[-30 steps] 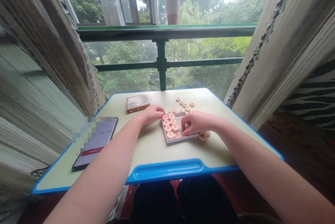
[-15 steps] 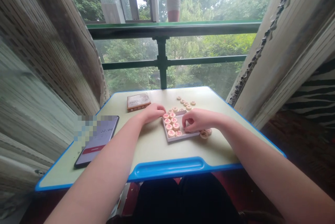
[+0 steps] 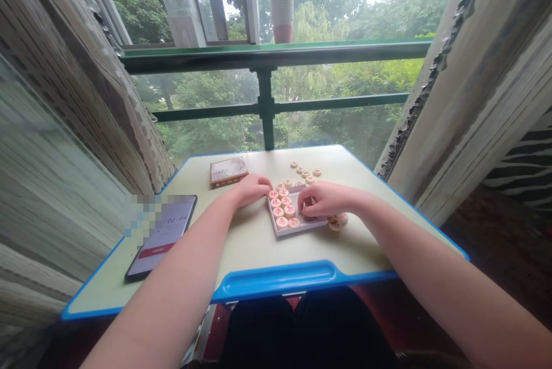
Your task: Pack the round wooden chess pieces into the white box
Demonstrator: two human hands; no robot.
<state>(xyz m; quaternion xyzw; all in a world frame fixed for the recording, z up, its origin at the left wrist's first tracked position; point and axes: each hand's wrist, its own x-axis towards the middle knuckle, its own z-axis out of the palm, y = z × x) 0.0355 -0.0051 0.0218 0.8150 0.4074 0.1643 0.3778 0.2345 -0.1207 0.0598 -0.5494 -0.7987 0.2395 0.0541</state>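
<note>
A shallow white box [image 3: 304, 229] lies on the table with two columns of round xiangqi pieces [image 3: 278, 211], red characters up, along its left side. At the box's far left corner, my left hand [image 3: 254, 189] has its fingers bent down and closed against the rim. My right hand [image 3: 322, 199] is over the box's right half, fingers curled together low inside it; whatever they pinch is hidden. Two more pieces [image 3: 335, 223] lie just outside the box's near right corner, partly below my right wrist.
Several loose pieces [image 3: 306, 173] are scattered beyond the box. A brown lidded box [image 3: 229, 171] sits at the back left, and a phone [image 3: 161, 237] showing a timer lies at the left. The blue table edge [image 3: 280, 278] has a molded groove; curtains and a green railing [image 3: 276, 57] stand around.
The camera view has shifted slightly. My right hand has moved very little over the box, and my left hand stays at the far left corner.
</note>
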